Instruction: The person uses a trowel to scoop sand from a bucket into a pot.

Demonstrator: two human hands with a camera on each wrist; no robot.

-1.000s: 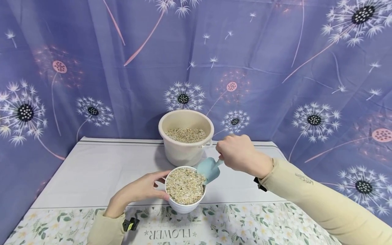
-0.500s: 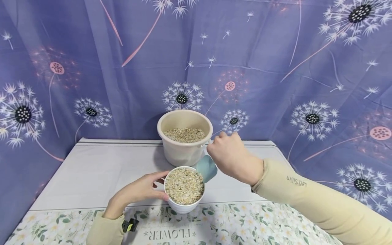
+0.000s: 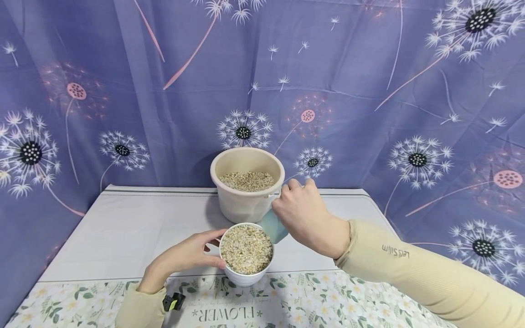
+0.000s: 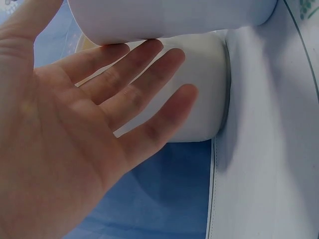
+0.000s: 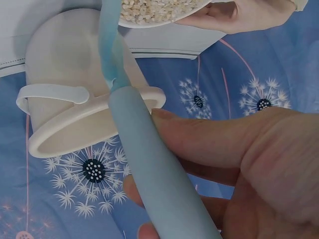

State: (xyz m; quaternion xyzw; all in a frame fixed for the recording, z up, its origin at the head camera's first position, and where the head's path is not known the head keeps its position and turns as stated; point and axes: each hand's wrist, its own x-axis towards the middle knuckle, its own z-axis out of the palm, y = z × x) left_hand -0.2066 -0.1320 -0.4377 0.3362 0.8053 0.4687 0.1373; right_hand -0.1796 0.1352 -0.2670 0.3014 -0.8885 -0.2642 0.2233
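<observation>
A white pot (image 3: 246, 278) stands on the table, filled to near its rim with pale, coarse grain-like granules (image 3: 246, 249). My left hand (image 3: 186, 255) touches its left side; in the left wrist view the fingers (image 4: 142, 102) are fairly straight and spread, with some fingertips at the pot's wall (image 4: 174, 20). My right hand (image 3: 307, 218) grips the blue-grey handle (image 5: 152, 159) of a hand trowel. The trowel's light blue blade (image 3: 273, 227) is at the pot's right rim, partly hidden behind the right hand in the head view.
Behind the pot stands a larger cream bucket (image 3: 248, 205) with a side handle, part-filled with the same granules. A purple dandelion-print curtain (image 3: 184, 114) hangs close behind the table (image 3: 135, 237). A floral cloth (image 3: 320, 296) covers the front.
My right hand has moved left and slightly down, closer to the pot and bucket, and the trowel blade has turned with it. My left hand and the pot stay almost still.
</observation>
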